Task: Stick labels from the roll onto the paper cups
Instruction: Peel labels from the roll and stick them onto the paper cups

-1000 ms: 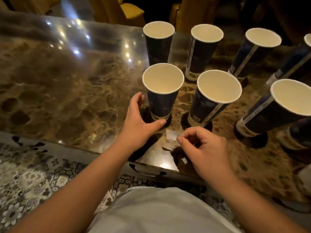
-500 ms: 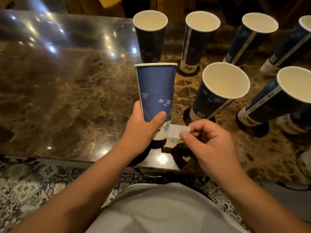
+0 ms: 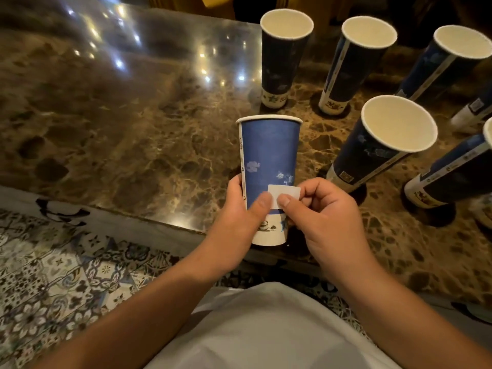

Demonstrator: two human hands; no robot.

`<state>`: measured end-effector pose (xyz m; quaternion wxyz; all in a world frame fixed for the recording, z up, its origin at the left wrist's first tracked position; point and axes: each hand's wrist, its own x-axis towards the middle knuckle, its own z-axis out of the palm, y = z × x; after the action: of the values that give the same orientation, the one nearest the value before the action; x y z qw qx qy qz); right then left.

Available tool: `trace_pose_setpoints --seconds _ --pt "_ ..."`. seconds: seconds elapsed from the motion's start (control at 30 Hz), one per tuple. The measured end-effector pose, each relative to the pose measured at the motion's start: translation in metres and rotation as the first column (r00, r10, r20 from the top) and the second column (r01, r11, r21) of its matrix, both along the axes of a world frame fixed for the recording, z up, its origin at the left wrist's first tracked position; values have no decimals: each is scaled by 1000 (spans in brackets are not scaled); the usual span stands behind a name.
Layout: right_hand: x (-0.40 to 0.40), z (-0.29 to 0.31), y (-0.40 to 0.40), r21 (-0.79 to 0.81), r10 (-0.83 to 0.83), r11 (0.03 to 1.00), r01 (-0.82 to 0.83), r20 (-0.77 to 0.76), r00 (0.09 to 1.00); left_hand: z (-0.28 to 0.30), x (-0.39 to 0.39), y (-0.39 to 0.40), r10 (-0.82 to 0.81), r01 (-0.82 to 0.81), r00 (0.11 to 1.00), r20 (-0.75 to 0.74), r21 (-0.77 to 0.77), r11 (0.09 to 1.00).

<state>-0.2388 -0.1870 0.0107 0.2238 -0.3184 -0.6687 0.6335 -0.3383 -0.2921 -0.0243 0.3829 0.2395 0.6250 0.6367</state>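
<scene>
A tall blue paper cup (image 3: 269,153) is held upright above the table's near edge, tilted towards me so its side faces the camera. My left hand (image 3: 239,211) grips its lower part, thumb across the front. A small white label (image 3: 284,195) lies against the cup's side, just above the white base band. My right hand (image 3: 319,214) pinches the label's right part between thumb and forefinger, and my left thumb touches its left edge. The label roll is not in view.
Several more dark blue cups stand upright on the brown marble table (image 3: 119,123): one behind the held cup (image 3: 285,57), another to its right (image 3: 356,65), a nearer one (image 3: 383,139). Patterned floor tiles (image 3: 53,275) lie below the table's near edge.
My left hand lifted the front cup off the table and brought it nearer. My right hand carried the label from beside the cup's base onto its side.
</scene>
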Motion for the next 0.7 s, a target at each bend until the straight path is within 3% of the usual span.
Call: trace_pose_setpoints --seconds 0.2,0.4,0.7 --pt "2 4 -6 79 22 996 -27 65 998 1 2 -4 52 -52 996 -67 3 999" --pt "6 9 6 133 69 986 -101 221 973 5 -6 -8 -57 53 997 43 95 994" --pt "13 8 17 -8 169 986 -169 131 977 14 -21 -7 -223 220 973 59 61 974"
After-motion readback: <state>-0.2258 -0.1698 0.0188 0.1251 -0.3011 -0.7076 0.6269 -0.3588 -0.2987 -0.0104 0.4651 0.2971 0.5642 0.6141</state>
